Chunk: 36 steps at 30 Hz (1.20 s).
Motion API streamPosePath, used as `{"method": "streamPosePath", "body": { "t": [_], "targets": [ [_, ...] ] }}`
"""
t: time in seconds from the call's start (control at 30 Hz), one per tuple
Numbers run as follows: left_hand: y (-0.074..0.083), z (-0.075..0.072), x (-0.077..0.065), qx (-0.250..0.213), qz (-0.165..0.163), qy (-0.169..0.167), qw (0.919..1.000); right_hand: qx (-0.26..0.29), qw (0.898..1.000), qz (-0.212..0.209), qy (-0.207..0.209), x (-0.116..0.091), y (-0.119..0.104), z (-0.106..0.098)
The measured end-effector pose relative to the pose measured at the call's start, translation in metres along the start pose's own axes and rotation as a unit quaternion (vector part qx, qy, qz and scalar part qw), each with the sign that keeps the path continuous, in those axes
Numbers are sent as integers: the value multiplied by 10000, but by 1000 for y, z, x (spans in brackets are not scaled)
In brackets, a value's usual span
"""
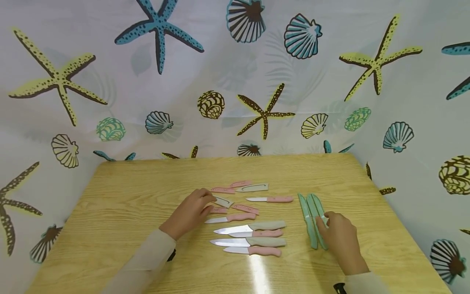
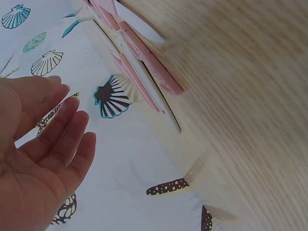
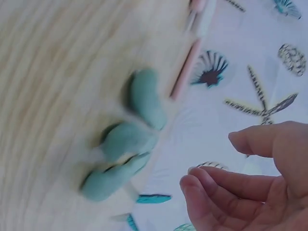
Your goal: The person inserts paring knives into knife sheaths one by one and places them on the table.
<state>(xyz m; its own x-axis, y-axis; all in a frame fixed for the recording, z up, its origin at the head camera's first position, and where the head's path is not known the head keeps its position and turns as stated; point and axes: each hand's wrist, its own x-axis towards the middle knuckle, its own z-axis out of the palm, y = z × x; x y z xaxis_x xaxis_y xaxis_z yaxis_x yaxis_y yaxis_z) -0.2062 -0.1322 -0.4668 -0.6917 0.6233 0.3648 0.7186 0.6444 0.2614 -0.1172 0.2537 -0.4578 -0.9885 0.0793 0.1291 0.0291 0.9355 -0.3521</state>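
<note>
My left hand hovers at the left end of a group of pink and beige blade covers, its fingertips overlapping a beige cover in the head view. The left wrist view shows its fingers loosely bent with nothing between them, apart from a pink cover. On the right, my right hand is beside the green sheathed knives, fingertips over the rightmost one. In the right wrist view the thumb and fingers are spread apart and hold nothing, with three green handles beyond them.
Between the hands lie bare-bladed knives, several with pink handles and two with beige handles, blades pointing left. A pink-handled knife sits farther back. The wooden table meets a shell-and-starfish patterned cloth behind and at both sides.
</note>
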Motion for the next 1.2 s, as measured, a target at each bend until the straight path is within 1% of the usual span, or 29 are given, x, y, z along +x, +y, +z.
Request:
{"method": "streamPosePath", "body": {
  "t": [0.1, 0.2, 0.33, 0.47, 0.57, 0.7, 0.77, 0.87, 1.0, 1.1, 1.2],
  "targets": [
    [-3, 4, 7, 87, 77, 30, 9999, -6, 9985, -390, 386, -8, -19, -1],
    [-5, 9, 15, 478, 155, -27, 9987, -64, 9947, -754, 691, -15, -33, 2],
    [-6, 18, 25, 1079, 168, -263, 9937, 5, 9891, -1132, 944, -24, -46, 7],
    [-7, 27, 33, 1204, 129, -542, 9912, 114, 9855, -1327, 1054, -30, -54, 13],
    [-10, 34, 37, 1378, 131, -747, 9876, 130, 9863, -1324, 976, -35, -57, 16],
    [-13, 42, 39, 1789, 91, -965, 9791, 206, 9882, -1300, 788, -41, -61, 18],
    [-16, 45, 38, 1931, 38, -1023, 9758, 261, 9884, -1308, 724, -43, -63, 19],
    [-19, 49, 37, 1947, -52, -1056, 9751, 371, 9891, -1316, 554, -48, -68, 19],
    [-22, 51, 35, 1793, -113, -1038, 9782, 617, 9895, -1297, 155, -56, -75, 20],
    [-23, 52, 33, 1757, -82, -1000, 9793, 770, 9883, -1318, -77, -62, -78, 23],
    [-23, 52, 32, 1901, -9, -1000, 9767, 863, 9853, -1449, -274, -64, -80, 26]
  ]
}}
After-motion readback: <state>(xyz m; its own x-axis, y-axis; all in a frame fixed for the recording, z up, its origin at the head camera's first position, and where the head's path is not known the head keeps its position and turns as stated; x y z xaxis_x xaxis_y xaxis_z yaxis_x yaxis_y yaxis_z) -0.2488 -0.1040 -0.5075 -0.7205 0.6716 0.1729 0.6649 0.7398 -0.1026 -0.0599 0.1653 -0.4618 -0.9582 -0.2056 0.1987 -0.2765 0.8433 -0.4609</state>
